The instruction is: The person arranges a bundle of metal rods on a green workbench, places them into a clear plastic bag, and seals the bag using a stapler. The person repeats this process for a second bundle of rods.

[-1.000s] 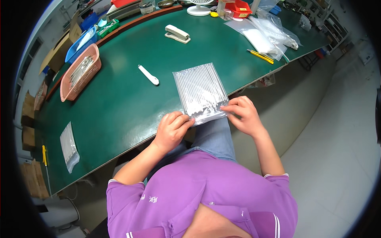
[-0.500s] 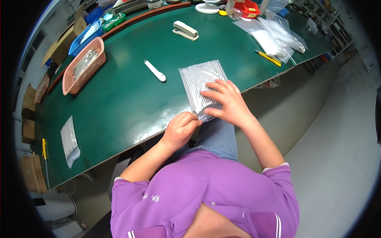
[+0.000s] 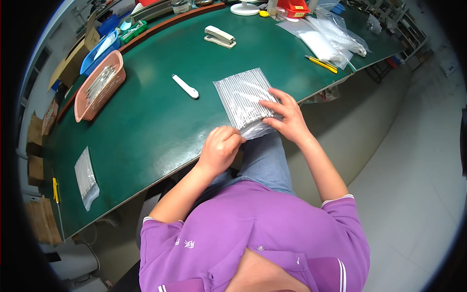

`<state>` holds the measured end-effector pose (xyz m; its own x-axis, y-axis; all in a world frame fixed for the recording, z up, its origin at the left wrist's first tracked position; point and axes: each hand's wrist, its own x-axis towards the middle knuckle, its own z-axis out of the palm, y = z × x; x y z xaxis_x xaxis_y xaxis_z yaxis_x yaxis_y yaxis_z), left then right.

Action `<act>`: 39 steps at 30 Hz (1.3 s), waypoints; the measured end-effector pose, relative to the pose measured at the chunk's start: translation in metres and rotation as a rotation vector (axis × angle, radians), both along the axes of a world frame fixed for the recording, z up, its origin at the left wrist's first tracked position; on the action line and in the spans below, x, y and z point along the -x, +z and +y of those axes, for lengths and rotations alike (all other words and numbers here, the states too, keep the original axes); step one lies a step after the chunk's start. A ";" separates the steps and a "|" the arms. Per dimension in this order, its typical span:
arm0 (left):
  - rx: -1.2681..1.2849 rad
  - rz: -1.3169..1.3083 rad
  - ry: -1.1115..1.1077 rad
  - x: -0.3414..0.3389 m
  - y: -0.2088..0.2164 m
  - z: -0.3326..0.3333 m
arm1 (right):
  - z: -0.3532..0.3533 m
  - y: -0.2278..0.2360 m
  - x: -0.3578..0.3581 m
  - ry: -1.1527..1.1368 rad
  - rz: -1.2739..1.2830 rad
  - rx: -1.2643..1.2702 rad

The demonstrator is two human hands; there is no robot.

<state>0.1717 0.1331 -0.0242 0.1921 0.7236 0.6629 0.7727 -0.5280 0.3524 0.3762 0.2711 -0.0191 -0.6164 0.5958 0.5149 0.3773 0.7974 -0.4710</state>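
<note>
A clear plastic bag (image 3: 243,95) packed with a row of thin silvery rods lies at the table's front edge, its loose end toward me. My left hand (image 3: 221,148) is closed, pinching the near left corner of that bag. Over its right side rests my right hand (image 3: 291,118), fingers spread and touching the plastic; its palm hides part of the bag's right edge. A white-handled cutter (image 3: 185,86) lies on the table to the left of the bag. Farther back stands a cream stapler (image 3: 220,37).
On the green table (image 3: 160,121), a second bag of rods (image 3: 86,177) lies far left. A pink basket (image 3: 100,85) holds more rods beside a blue tray (image 3: 99,52). Yellow pens (image 3: 321,64) and clear plastic bags (image 3: 323,41) lie at the far right.
My right hand has shifted toward the bag's right edge, uncovering more rods. The bag's loose end looks more spread out. My left hand still pinches its corner. The view has shifted slightly.
</note>
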 end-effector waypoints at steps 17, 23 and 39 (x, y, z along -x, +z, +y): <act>0.369 0.007 0.145 -0.036 0.024 -0.010 | -0.009 0.014 -0.047 0.058 0.007 0.275; 0.395 0.215 0.260 -0.044 0.004 0.012 | 0.017 0.000 -0.036 0.166 0.142 0.536; 0.303 0.009 0.323 0.025 0.010 0.043 | -0.025 0.028 0.000 0.097 -0.277 -0.018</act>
<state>0.1469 0.1761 -0.0145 -0.0712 0.9087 0.4113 0.8850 -0.1326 0.4463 0.3763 0.2457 0.0093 -0.7883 0.5197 0.3295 0.4113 0.8432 -0.3462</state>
